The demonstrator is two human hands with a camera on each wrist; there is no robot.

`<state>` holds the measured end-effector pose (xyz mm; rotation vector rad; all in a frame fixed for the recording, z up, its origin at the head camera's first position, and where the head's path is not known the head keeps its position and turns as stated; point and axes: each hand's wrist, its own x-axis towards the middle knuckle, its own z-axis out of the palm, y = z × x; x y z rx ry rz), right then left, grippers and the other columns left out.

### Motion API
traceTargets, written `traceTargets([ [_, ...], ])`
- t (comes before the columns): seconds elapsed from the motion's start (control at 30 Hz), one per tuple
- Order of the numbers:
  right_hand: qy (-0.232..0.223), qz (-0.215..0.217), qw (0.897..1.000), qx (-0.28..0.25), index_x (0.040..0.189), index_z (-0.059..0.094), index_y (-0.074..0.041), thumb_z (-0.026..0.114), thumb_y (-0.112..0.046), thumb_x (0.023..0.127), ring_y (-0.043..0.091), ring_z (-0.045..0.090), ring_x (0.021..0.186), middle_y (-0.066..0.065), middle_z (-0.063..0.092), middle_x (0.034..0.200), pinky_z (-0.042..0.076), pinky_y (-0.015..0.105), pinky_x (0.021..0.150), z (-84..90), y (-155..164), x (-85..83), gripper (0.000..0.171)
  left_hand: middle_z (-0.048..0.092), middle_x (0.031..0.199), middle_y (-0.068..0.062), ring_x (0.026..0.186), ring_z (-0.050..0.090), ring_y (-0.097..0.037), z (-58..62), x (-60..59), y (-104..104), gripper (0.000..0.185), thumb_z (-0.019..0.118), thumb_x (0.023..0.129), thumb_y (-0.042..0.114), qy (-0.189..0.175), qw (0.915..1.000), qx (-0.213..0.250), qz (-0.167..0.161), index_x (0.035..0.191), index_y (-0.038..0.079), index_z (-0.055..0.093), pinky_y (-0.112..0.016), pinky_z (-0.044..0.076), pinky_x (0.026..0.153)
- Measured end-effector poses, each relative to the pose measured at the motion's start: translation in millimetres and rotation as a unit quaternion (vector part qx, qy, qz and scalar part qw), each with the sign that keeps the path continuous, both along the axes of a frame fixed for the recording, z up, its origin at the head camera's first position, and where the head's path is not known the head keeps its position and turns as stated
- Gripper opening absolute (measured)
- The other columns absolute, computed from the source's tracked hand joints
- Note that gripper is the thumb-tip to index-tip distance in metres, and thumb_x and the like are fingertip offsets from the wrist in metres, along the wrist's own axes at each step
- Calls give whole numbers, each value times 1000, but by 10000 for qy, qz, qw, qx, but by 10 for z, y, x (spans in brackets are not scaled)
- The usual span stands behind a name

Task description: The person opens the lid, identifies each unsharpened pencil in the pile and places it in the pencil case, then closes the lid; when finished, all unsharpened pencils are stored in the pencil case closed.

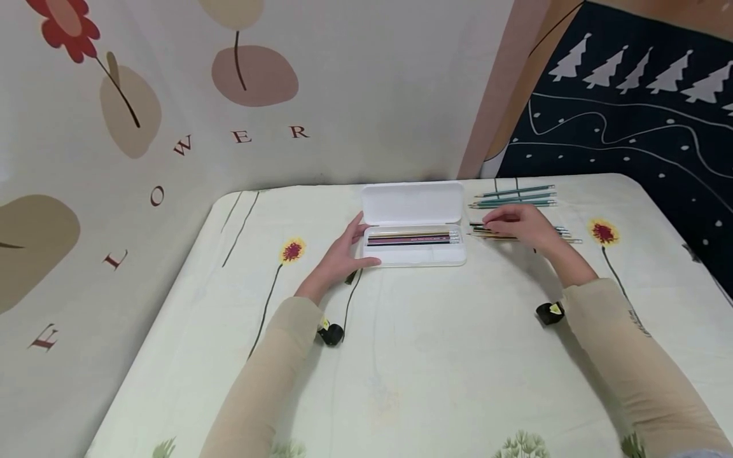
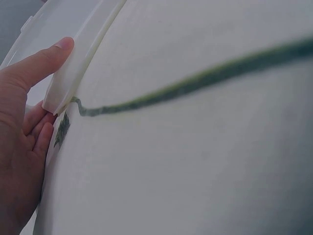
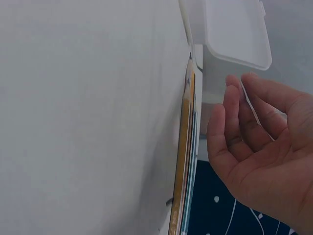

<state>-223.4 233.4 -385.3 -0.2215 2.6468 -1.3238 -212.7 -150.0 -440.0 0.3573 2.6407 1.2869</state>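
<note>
A white plastic pencil case (image 1: 415, 256) lies with its lid raised, several dark, purple and gold pencils (image 1: 412, 238) side by side inside. My left hand (image 1: 338, 254) grips the case's left end; in the left wrist view the thumb (image 2: 54, 55) lies over its corner and the other fingers are at its edge. My right hand (image 1: 523, 224) hovers over a group of loose pencils (image 1: 567, 240) right of the case. Its fingers are loosely bent, and the right wrist view shows nothing between them. A yellow pencil (image 3: 182, 147) lies nearest there.
Behind the right hand lies a second group of pencils, teal ones (image 1: 515, 200). A pale flower-print cloth (image 1: 435, 356) covers the table. A printed curtain (image 1: 366, 140) rises behind the case, with a dark tree-patterned cloth (image 1: 630, 127) at the back right.
</note>
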Motion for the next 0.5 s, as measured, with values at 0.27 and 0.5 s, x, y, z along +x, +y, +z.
traceTargets([
  [0.27, 59, -173, 9998, 75, 115, 65, -3, 63, -30, 90, -1, 56, 87, 8, 66, 112, 45, 14, 73, 20, 124, 33, 37, 33, 151, 5, 138, 33, -18, 8, 5, -4, 110, 78, 73, 43, 2, 10000, -36, -6, 151, 37, 1, -39, 23, 116],
  [0.5, 48, -295, 9995, -59, 116, 63, -1, 63, -32, 90, -2, 57, 85, -11, 66, 99, 50, 13, 72, -4, 262, 26, 41, 33, 150, 5, 138, 33, -18, 1, 2, -1, 109, 79, 73, 43, 10, 10000, -22, -13, 150, 38, 1, -40, 23, 116],
])
